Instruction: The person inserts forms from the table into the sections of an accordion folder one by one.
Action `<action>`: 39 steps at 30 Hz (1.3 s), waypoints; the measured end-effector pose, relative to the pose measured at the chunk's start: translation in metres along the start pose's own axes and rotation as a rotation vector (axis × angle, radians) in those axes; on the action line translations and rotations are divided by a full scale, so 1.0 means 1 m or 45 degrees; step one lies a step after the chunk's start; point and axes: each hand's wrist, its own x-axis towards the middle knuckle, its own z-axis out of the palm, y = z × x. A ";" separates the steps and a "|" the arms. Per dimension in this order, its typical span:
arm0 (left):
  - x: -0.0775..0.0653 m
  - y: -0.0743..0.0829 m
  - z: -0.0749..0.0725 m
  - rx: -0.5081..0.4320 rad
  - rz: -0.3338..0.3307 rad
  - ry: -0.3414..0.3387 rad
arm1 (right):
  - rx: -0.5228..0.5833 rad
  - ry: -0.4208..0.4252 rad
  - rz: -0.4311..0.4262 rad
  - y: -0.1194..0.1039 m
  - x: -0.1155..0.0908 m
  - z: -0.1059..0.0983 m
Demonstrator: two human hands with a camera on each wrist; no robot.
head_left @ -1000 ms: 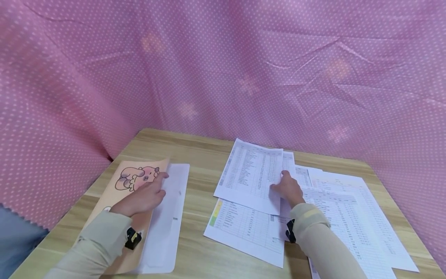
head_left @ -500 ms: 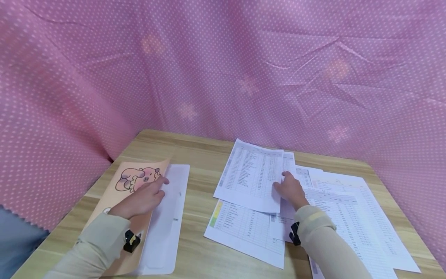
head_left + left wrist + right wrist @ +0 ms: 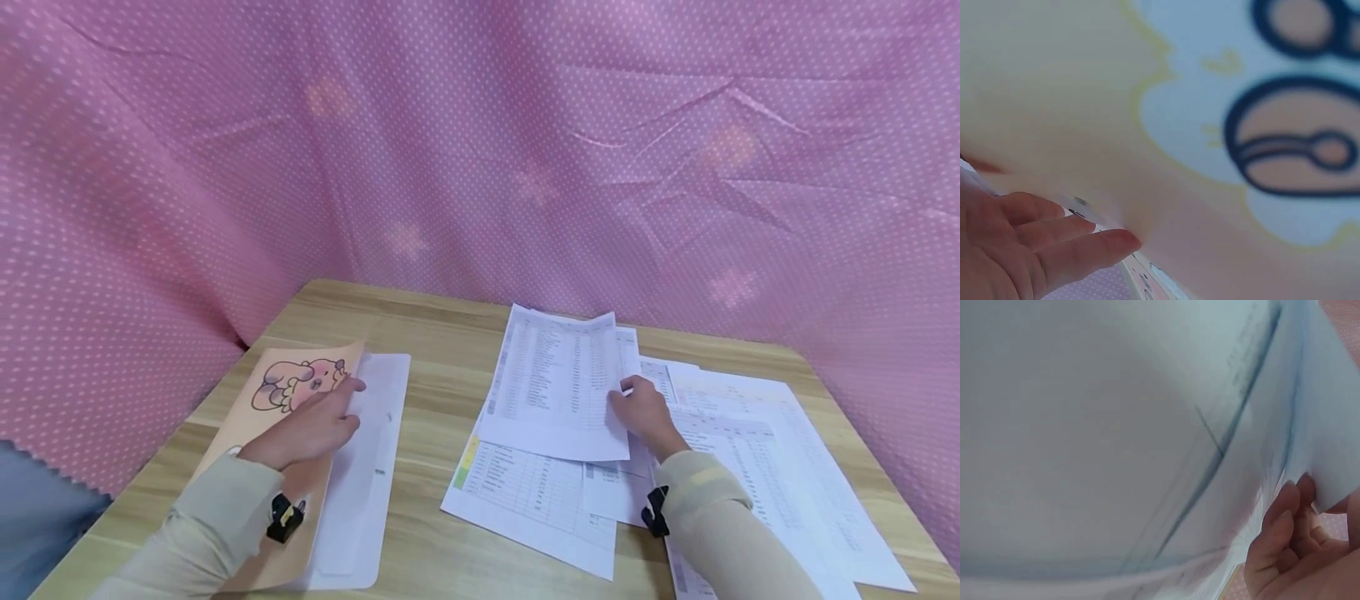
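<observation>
Since a moment ago, I see the right hand [image 3: 648, 417], pinching the top sheet [image 3: 558, 383] by its right edge, has drawn it rightward over the papers [image 3: 532, 500] at right; I'd judge it's coming free. The left hand [image 3: 307, 429] rests, fingers fairly straight, against the folder cover [image 3: 288, 387].

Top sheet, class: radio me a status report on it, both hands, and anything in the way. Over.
Left hand against folder cover. Right hand pinches top sheet by its right edge. Other papers underneath, possible snag.
</observation>
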 end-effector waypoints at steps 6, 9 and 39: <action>0.000 0.006 -0.009 0.010 -0.009 -0.038 | 0.190 0.035 0.003 0.003 -0.008 -0.008; -0.001 0.008 -0.013 0.010 -0.014 -0.041 | 0.326 0.048 0.031 0.002 -0.013 -0.011; 0.031 0.025 -0.008 0.081 0.149 -0.013 | 0.893 -0.099 0.058 -0.025 -0.053 0.009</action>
